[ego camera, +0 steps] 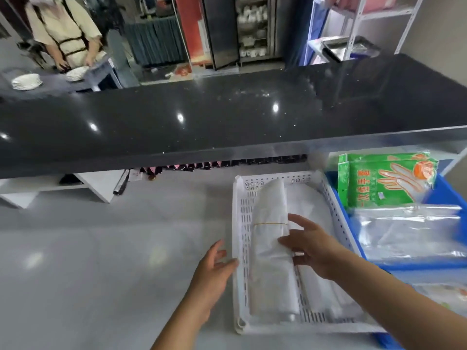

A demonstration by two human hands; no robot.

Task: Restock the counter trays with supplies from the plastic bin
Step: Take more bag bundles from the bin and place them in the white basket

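Observation:
A white perforated tray [239, 248] lies on the grey counter and holds two long bundles of white plastic bags. The left bundle [271, 215] has a yellow rubber band around its middle. My right hand [307, 246] rests on that bundle just below the band, fingers spread. My left hand [214, 267] is open, its fingertips touching the tray's left wall. A blue plastic bin [340, 198] sits right of the tray, with green packs of disposable gloves [386, 183] and clear plastic bags [409, 231] in it.
A black glossy upper counter [202, 122] runs across above the work surface. A shelf below it holds a metal roll [121, 184] and a row of dark packets [227, 164]. At far left a person handles stacks of white plates [26, 81].

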